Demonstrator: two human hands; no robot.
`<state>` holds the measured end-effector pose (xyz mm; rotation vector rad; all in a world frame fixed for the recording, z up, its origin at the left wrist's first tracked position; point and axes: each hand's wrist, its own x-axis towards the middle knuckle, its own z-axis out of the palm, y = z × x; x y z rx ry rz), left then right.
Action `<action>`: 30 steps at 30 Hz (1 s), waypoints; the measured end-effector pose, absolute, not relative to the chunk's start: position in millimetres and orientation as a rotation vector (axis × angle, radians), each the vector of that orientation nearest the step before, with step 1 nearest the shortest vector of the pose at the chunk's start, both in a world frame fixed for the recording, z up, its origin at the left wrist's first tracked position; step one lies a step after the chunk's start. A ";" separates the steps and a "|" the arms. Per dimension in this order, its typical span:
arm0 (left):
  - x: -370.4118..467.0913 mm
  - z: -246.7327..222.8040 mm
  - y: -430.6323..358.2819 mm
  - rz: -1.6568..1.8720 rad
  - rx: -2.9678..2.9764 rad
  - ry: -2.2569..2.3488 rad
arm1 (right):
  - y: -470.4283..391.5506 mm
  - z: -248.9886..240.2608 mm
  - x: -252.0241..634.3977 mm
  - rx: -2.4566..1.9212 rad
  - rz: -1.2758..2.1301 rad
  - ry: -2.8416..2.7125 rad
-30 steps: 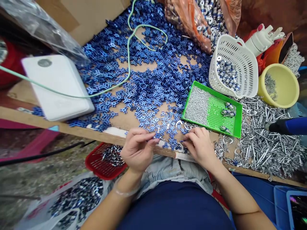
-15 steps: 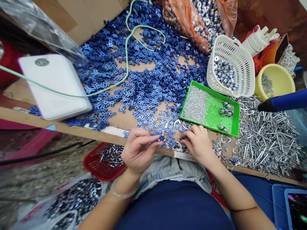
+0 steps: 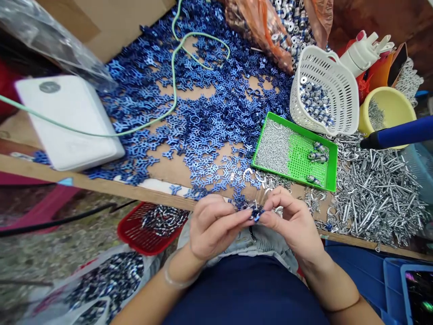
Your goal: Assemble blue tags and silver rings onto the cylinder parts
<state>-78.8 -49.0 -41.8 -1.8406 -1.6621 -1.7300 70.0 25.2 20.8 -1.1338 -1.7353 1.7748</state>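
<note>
Both hands meet at the table's front edge around a small blue part (image 3: 257, 213) with a silver piece on it. My left hand (image 3: 216, 225) pinches the part from the left between thumb and fingers. From the right, my right hand (image 3: 292, 221) closes thumb and forefinger on the same part; its finer details are hidden by the fingertips. Flat blue pronged pieces (image 3: 216, 117) are spread thickly over the table beyond the hands. Just past the right hand is a green tray (image 3: 335, 169) holding tiny silver pins and several blue-and-silver cylinders.
A white basket (image 3: 345, 97), a yellow bowl (image 3: 401, 101) and a heap of silver rods (image 3: 375, 198) stand right. A blue tool (image 3: 402, 134) juts in there. A white box (image 3: 72, 126) lies left; a green cord (image 3: 173, 67) crosses the pieces. Below is a red basket (image 3: 135, 239).
My left hand has moved right and slightly down with the blue part. The right hand has left the tabletop pieces and come to the part, gripping it too.
</note>
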 end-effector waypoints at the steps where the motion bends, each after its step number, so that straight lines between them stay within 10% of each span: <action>1: -78.8 -39.5 -50.2 -1.694 -1.854 -1.661 | 23.8 19.6 69.0 -1.149 1.764 -1.726; 25: -79.7 -28.8 -67.2 -1.446 -2.162 -1.630 | 23.9 19.3 76.8 -1.088 1.785 -1.836; 30: -75.2 -29.1 -56.3 -1.967 -2.097 -1.657 | 24.7 18.0 78.6 -0.925 1.660 -1.914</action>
